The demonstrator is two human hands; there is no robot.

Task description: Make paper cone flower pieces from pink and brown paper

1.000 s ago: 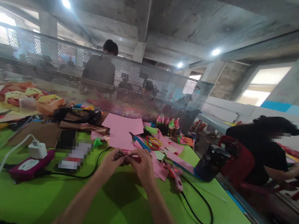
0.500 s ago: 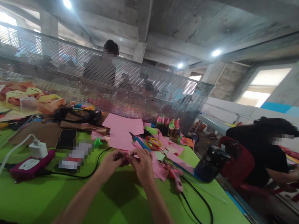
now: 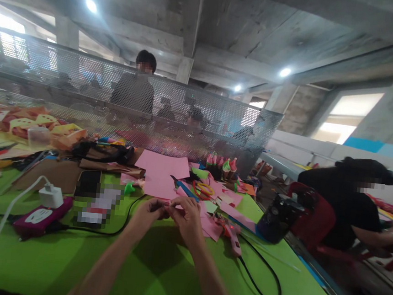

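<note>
My left hand (image 3: 152,211) and my right hand (image 3: 187,213) meet above the green table (image 3: 161,277), fingertips pinched together. Between them is a small pink piece of paper (image 3: 168,204), mostly covered by the fingers. Just beyond lie large pink paper sheets (image 3: 162,174). Scissors with yellow and red handles (image 3: 204,189) and a blue-handled tool (image 3: 186,188) rest on the paper behind my right hand. To the right of that hand is a pink glue gun (image 3: 232,238) with a small red light and a black cord.
A purple power strip (image 3: 42,216) with a white charger (image 3: 51,196) sits at left, near a phone (image 3: 89,183). A dark container (image 3: 278,219) stands at the right edge. Small pink and green cone-shaped crafts (image 3: 227,166) stand before a perforated metal screen (image 3: 185,114). A person (image 3: 346,206) sits at right.
Both hands keep nearly the same place and pinch, with only slight finger movement. The view has shifted very slightly. The person behind the screen has raised their head a little.
</note>
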